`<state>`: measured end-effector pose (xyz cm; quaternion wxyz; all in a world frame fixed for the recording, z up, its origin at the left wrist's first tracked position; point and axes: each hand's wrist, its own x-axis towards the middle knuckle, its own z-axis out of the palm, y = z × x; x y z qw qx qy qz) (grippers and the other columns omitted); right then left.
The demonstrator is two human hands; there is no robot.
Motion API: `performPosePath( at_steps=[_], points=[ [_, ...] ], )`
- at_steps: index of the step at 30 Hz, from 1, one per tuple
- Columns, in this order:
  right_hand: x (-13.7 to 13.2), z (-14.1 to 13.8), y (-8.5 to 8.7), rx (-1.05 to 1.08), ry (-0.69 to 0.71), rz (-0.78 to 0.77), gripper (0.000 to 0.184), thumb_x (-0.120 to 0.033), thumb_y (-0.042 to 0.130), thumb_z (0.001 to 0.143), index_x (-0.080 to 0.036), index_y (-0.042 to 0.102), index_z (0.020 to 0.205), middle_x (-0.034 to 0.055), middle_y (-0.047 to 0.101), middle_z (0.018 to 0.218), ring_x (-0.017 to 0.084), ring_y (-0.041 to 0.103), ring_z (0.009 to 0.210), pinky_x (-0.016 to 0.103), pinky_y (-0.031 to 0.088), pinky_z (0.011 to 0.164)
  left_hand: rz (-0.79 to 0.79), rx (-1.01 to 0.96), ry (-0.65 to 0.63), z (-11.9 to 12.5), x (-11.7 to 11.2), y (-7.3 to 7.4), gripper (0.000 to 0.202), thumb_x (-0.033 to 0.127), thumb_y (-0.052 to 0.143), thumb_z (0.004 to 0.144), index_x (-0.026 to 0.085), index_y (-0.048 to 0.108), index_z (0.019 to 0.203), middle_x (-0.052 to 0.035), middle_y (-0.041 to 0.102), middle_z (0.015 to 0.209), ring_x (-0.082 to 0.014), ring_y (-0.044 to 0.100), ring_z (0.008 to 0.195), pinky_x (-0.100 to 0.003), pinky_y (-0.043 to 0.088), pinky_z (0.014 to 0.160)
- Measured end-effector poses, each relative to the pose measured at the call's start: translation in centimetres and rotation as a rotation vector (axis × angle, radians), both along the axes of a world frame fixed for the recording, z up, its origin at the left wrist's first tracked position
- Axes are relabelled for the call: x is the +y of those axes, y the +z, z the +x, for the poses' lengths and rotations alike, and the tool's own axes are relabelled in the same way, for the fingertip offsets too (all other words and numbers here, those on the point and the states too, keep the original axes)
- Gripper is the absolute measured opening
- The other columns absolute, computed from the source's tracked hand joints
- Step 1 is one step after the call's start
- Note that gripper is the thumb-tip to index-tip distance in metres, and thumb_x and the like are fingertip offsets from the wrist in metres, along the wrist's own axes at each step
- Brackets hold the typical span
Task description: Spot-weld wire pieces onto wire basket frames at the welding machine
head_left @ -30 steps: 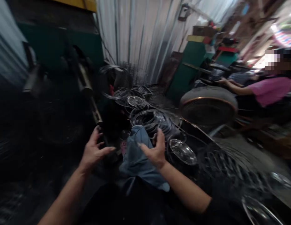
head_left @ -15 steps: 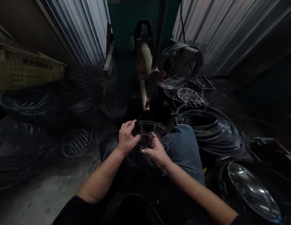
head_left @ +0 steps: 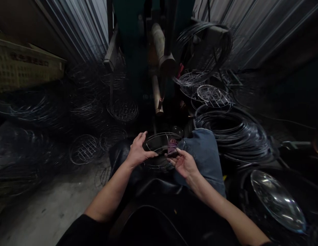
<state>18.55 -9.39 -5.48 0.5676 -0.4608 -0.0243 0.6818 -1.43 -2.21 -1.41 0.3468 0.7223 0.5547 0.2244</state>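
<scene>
- Left hand [head_left: 137, 151] is grasping the round wire frame [head_left: 166, 133] at its left rim; about the right hand [head_left: 185, 164], I cannot tell whether its curled fingers are pinching the rim or only touching.
- Farther away, I am seeing the thick metal arm [head_left: 159, 37], which is pointing toward the frame but standing apart.
- At right, the wire coil [head_left: 247, 136] is lying beside the denim knee [head_left: 206, 153].
- Wire frame is staying above the lap, between both hands.
- Right palm is now facing upward, no longer thumb-over-rim; I am judging that the left hand is carrying more.
</scene>
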Motion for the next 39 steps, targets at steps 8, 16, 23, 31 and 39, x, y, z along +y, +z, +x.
performPosePath(
  at_steps=[8,16,23,31,39],
  points=[
    [-0.1,-0.3,0.0,0.043,-0.046,0.048,0.011,-0.029,0.063,0.073,-0.021,0.062,0.08,0.0049,0.073,0.085,0.023,0.07,0.088,0.035,0.055,0.079,0.027,-0.142,0.052,0.0,0.2,-0.9,0.084,0.023,0.08,0.057,0.019,0.048,0.134,-0.0062,0.059,0.11,-0.0213,0.056,0.104,-0.036,0.042,0.097],
    [-2.5,0.0,2.3,-0.347,0.277,0.054,0.028,-0.029,0.077,0.061,-0.017,0.064,0.083,0.0025,0.068,0.069,0.016,0.063,0.054,0.024,0.043,0.048,0.222,0.025,-0.043,-0.1,2.0,1.2,0.07,0.016,0.075,0.056,0.025,0.057,0.123,-0.0035,0.059,0.12,-0.0248,0.053,0.11,-0.041,0.038,0.1],
    [-0.4,2.7,3.1,-1.211,-0.072,0.274,0.047,-0.048,0.071,0.068,-0.02,0.064,0.106,0.0065,0.066,0.103,0.022,0.06,0.092,0.037,0.047,0.084,0.13,0.054,-0.16,0.5,0.1,0.9,0.071,0.019,0.077,0.053,0.028,0.059,0.121,-0.0016,0.064,0.108,-0.0251,0.056,0.101,-0.039,0.041,0.092],
    [0.3,2.4,1.7,-1.11,0.198,0.393,0.035,-0.051,0.07,0.067,-0.02,0.071,0.083,0.0039,0.072,0.085,0.024,0.064,0.088,0.04,0.047,0.089,-0.324,-0.484,-0.195,-1.7,-0.7,-0.4,0.065,0.037,0.08,0.061,0.019,0.063,0.121,-0.0033,0.068,0.098,-0.0206,0.061,0.094,-0.031,0.045,0.086],
    [-0.2,1.7,0.9,-1.242,0.108,0.471,0.029,-0.047,0.069,0.07,-0.022,0.071,0.084,0.0043,0.072,0.089,0.024,0.064,0.089,0.039,0.048,0.087,-0.357,-0.489,-0.115,-1.9,-0.7,-1.2,0.027,0.039,0.076,0.065,0.015,0.075,0.076,-0.0016,0.066,0.069,-0.0157,0.059,0.069,-0.026,0.044,0.07]
  ],
)
